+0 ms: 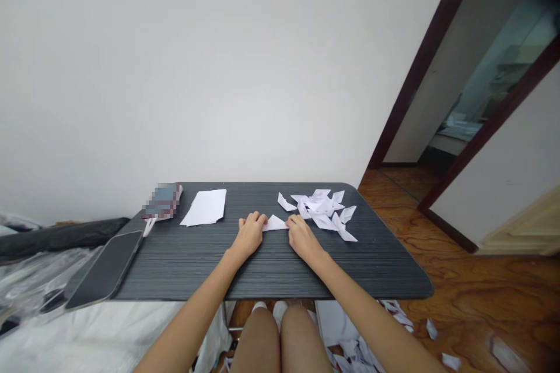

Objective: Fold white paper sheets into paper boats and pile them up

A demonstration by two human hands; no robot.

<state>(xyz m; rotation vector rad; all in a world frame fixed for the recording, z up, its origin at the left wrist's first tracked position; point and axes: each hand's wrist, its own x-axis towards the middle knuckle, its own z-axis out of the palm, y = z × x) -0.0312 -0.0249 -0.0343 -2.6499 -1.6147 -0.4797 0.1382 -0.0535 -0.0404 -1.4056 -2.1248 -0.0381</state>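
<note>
A small white folded paper triangle [275, 224] lies on the dark striped table [271, 268], pressed flat between both hands. My left hand [250, 234] has its fingers curled on the paper's left end. My right hand [301, 235] presses its right end. Just right of my right hand sits a pile of several folded white paper pieces [324, 211]. A short stack of flat white sheets [205, 207] lies to the left, beyond my left hand.
A dark tablet [107, 268] overhangs the table's left edge, and a blurred-out small book [163, 200] sits at the far left corner. Paper scraps [394, 309] litter the wooden floor on the right. A doorway [476, 105] opens at the right. My knees [280, 338] are under the table.
</note>
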